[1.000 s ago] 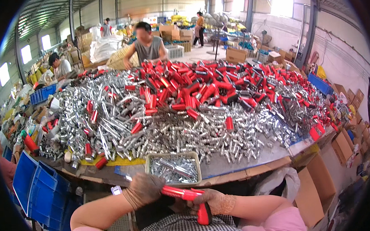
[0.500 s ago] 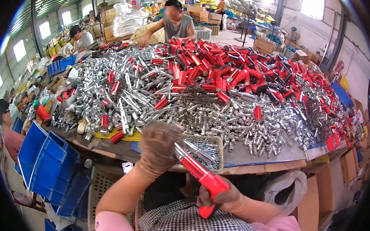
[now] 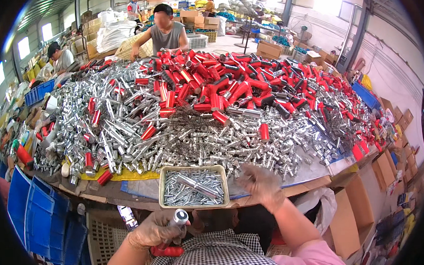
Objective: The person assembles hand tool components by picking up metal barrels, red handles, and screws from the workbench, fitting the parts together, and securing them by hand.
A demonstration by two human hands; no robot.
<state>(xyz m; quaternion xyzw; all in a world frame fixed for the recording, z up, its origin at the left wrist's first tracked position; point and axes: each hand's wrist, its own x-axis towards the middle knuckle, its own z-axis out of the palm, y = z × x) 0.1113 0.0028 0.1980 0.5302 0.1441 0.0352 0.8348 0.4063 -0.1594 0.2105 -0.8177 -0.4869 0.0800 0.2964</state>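
Observation:
Both my hands wear brownish work gloves. Low at the left, near my checked apron, my left hand (image 3: 158,229) is wrapped round a red pistol-shaped tool (image 3: 167,251). The tool's round silver end points up between my fingers, and much of its body is hidden by the glove. My right hand (image 3: 262,186) is empty, slightly blurred, with fingers stretched over the table's near edge beside small silver fittings (image 3: 243,152). Between the hands sits a cream tray (image 3: 226,181) of thin metal pins (image 3: 186,196), with larger silver rods lying on top.
A big heap of red tool bodies (image 3: 248,86), silver tubes (image 3: 115,132) and dark springs (image 3: 190,119) covers the table. A co-worker (image 3: 167,32) stands across it. Blue crates (image 3: 41,220) stack at the left; an open cardboard box (image 3: 350,216) stands at the right.
My right hand has let go of the red tool and moved up to the table edge. The left hand has come down from the tray and now holds the tool near my apron. The view has shifted right.

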